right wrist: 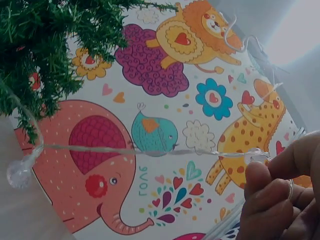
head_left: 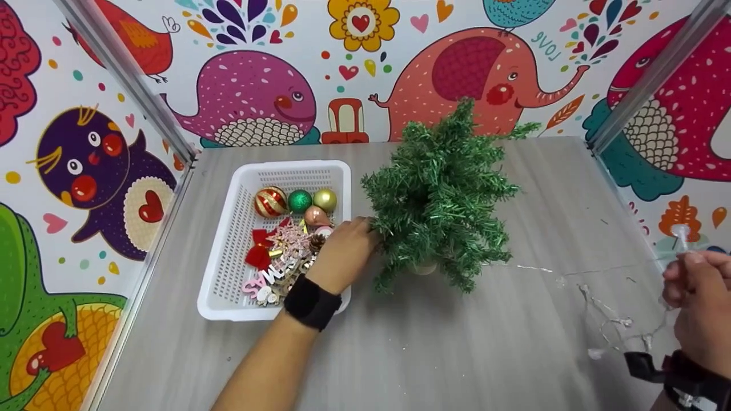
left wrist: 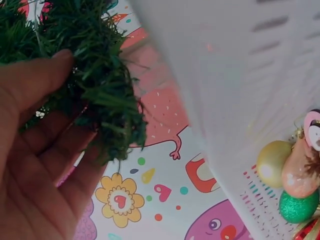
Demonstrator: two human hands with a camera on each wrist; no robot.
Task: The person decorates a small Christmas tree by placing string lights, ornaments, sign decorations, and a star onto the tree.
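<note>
A small green artificial Christmas tree (head_left: 451, 200) stands on the grey table. At its left side my left hand (head_left: 349, 251) reaches over the basket's edge; the left wrist view shows the thumb and fingers around a branch (left wrist: 107, 100). My right hand (head_left: 705, 297), far right, pinches a clear string of lights (head_left: 534, 268) between thumb and fingers. From there the thin wire (right wrist: 125, 150) runs taut to the tree, with a clear bulb (right wrist: 19, 174) hanging near the branches. More of the string lies in loose loops below the right hand.
Left of the tree sits a white plastic basket (head_left: 220, 274). Inside are a red-and-gold striped bauble (head_left: 270, 202), a green bauble (head_left: 300, 201), a gold bauble (head_left: 325, 200), red bows and other small ornaments. Cartoon-printed walls (head_left: 365, 68) enclose the table.
</note>
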